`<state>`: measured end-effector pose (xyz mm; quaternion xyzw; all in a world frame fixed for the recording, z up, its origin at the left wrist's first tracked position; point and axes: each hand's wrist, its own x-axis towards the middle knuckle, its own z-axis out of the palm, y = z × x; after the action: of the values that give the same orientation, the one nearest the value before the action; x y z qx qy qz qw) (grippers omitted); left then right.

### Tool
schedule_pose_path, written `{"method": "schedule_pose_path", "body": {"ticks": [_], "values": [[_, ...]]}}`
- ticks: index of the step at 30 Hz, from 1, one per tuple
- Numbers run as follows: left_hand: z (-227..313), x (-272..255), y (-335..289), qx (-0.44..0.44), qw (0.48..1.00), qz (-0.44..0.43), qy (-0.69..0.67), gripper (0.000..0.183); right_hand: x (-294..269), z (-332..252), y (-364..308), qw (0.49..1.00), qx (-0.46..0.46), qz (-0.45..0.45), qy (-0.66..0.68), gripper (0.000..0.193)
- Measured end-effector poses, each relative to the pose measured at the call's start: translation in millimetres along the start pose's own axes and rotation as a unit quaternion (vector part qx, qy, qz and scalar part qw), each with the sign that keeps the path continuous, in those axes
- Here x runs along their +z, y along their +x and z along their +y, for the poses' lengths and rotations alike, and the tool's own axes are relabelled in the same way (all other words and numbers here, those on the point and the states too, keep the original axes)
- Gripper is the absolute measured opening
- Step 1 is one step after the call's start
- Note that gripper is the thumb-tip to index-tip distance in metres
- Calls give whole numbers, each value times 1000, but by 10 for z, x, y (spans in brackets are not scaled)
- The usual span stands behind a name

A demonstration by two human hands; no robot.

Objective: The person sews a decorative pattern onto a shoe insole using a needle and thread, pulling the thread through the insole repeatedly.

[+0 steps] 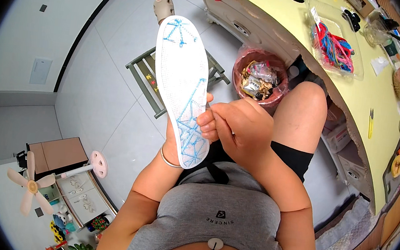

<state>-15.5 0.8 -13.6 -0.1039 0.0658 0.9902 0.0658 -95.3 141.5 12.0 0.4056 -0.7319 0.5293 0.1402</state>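
Note:
A white shoe insole [181,74] with blue stitched lines is held upright in front of my body, its wide end away from me. My left hand [170,144] is closed round the insole from behind; most of its fingers are hidden by it. At the insole's right edge, my right hand [239,122] is closed in a pinch. A thin line, perhaps thread or a needle, shows near its fingertips, too fine to make out. Blue stitching covers the near half and the far tip; between them lies plain white dotted cloth.
Beyond the insole stands a folding stool [140,70] with a beige shoe [163,8] past it. A lined waste bin [237,73] sits to its right. On the yellow-topped table [353,107] are a clear tray [359,68] of coloured thread and yellow tweezers [371,123]. A fan [31,186] is at lower left.

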Motion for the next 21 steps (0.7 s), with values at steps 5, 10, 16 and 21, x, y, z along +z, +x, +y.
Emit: {"method": "schedule_pose_path", "body": {"ticks": [5,10,16,21], "values": [[30,-65,15,-5,999,-16,35,56,-1,-58,40,1000,7,5,16,13],[27,-45,1,-2,999,-3,45,60,26,-61,38,1000,6,1,11,13],[-1,25,0,18,997,20,69,62,35,-56,27,1000,10,-2,13,12],[-45,146,-14,45,991,54,117,47,38,-48,8,1000,15,-5,10,8]]}}
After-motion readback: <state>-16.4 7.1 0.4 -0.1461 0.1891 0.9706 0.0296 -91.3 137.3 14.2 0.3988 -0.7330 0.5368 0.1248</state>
